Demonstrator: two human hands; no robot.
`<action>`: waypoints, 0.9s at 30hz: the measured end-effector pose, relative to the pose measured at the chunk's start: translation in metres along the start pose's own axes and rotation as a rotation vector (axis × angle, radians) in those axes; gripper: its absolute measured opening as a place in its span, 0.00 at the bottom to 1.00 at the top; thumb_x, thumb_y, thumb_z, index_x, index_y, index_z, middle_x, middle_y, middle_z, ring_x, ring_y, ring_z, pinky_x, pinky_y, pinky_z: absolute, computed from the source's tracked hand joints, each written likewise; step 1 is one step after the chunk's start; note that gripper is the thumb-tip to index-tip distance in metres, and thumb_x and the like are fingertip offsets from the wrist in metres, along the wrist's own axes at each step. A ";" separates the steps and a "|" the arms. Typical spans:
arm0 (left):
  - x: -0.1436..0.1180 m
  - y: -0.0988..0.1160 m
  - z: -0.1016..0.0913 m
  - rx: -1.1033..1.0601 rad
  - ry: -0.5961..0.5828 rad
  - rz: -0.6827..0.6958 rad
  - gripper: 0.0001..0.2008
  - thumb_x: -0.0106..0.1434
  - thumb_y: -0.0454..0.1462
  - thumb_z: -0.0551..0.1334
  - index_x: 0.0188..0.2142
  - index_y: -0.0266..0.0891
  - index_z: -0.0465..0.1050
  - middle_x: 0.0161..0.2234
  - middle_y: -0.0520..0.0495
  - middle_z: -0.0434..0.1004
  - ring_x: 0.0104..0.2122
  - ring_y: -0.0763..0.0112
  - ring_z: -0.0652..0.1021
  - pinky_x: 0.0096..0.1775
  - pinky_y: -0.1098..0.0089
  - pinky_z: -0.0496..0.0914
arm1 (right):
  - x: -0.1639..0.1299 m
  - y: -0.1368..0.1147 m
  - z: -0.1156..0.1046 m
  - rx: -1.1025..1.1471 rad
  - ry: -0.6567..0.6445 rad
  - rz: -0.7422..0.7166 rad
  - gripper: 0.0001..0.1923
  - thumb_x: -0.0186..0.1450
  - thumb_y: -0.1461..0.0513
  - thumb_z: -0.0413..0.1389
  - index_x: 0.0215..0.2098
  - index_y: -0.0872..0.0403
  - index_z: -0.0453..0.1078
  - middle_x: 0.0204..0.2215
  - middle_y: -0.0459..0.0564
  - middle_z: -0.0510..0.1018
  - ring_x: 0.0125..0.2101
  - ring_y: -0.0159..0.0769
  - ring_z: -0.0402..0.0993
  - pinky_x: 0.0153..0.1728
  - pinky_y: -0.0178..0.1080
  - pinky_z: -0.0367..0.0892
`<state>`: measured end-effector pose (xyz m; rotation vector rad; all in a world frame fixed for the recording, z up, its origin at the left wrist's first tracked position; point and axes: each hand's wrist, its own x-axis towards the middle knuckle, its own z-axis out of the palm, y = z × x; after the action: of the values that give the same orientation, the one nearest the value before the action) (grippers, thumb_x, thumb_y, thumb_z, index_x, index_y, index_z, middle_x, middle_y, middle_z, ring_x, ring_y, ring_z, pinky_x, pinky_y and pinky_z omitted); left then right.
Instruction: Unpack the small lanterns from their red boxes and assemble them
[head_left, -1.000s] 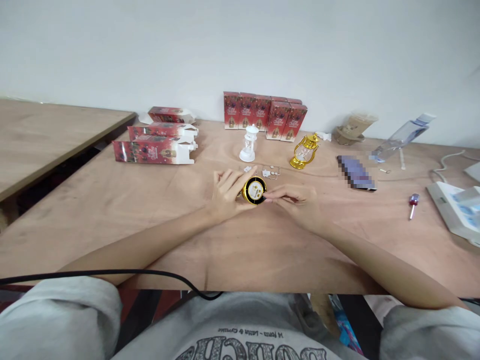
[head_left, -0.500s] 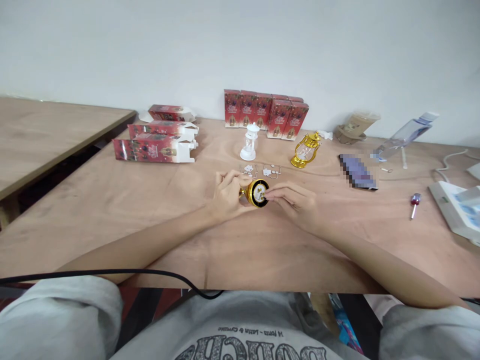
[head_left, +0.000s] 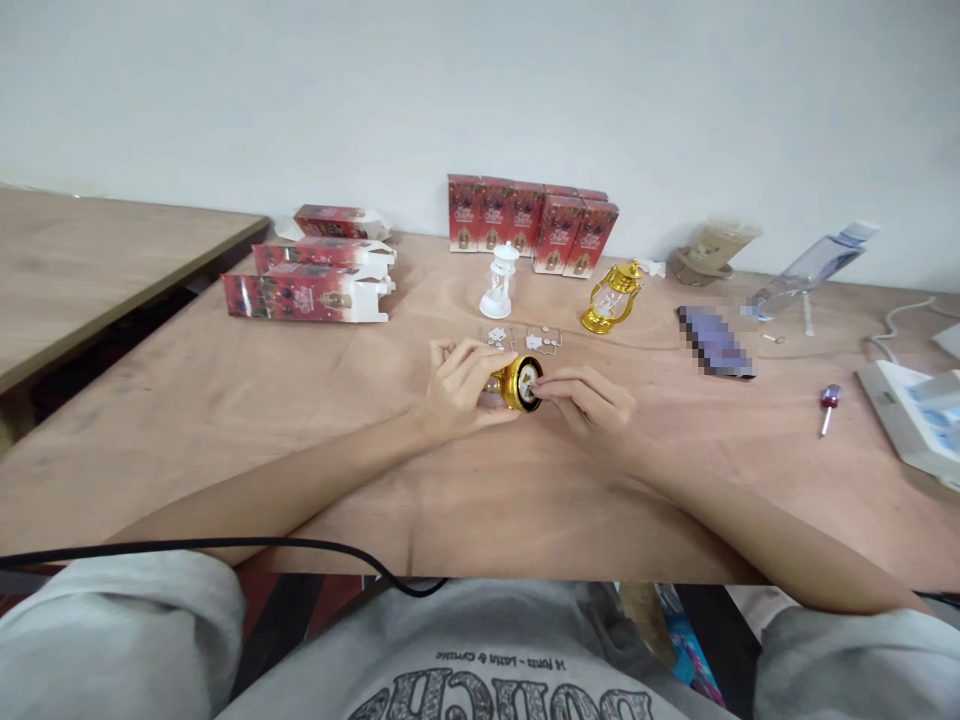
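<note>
My left hand (head_left: 454, 392) is wrapped round a small gold lantern (head_left: 514, 380) that lies on its side above the table. The lantern's round underside, with a black rim and a white inner part, faces right. At that underside my right hand (head_left: 596, 402) has its thumb and fingertips pinched together. Whatever the pinch holds, if anything, is too small to make out. Just beyond the hands lie thin wire pieces with small white parts (head_left: 535, 342). Farther back a white lantern (head_left: 496, 302) and a second gold lantern (head_left: 598, 322) stand upright.
Closed red boxes (head_left: 559, 235) stand by the wall. Opened red boxes (head_left: 300, 298) lie at the left. On the right are a phone (head_left: 716, 342), a screwdriver (head_left: 829, 398), a tilted bottle (head_left: 814, 268), a cup (head_left: 716, 250) and a white power strip (head_left: 911, 425). A black cable (head_left: 300, 544) crosses in front.
The held lantern has turned slightly, so its underside faces more to the right and shows narrower. My right fingertips stay at the underside.
</note>
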<state>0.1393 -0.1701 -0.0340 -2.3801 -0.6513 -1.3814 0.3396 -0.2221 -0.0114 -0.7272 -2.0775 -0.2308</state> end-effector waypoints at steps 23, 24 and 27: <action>0.003 0.002 -0.003 0.024 -0.029 0.032 0.24 0.57 0.49 0.62 0.49 0.36 0.70 0.37 0.46 0.79 0.31 0.67 0.76 0.38 0.64 0.55 | -0.002 -0.001 -0.002 0.091 -0.020 0.071 0.11 0.65 0.70 0.49 0.35 0.51 0.71 0.31 0.49 0.78 0.31 0.28 0.76 0.32 0.31 0.72; 0.003 0.002 -0.003 0.029 -0.034 0.031 0.24 0.57 0.49 0.62 0.49 0.36 0.70 0.36 0.46 0.79 0.31 0.68 0.76 0.38 0.64 0.55 | -0.001 0.000 -0.002 0.088 -0.020 0.056 0.11 0.65 0.70 0.50 0.35 0.51 0.71 0.31 0.49 0.78 0.31 0.28 0.76 0.31 0.31 0.72; 0.003 0.001 -0.003 0.022 -0.058 0.016 0.24 0.57 0.49 0.62 0.49 0.37 0.70 0.35 0.47 0.79 0.29 0.69 0.76 0.38 0.64 0.54 | 0.000 0.002 -0.002 0.057 -0.030 -0.015 0.11 0.64 0.71 0.50 0.36 0.52 0.71 0.31 0.49 0.79 0.31 0.27 0.76 0.32 0.30 0.72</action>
<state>0.1389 -0.1720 -0.0304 -2.4109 -0.6581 -1.2965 0.3423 -0.2213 -0.0102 -0.6851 -2.1096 -0.1694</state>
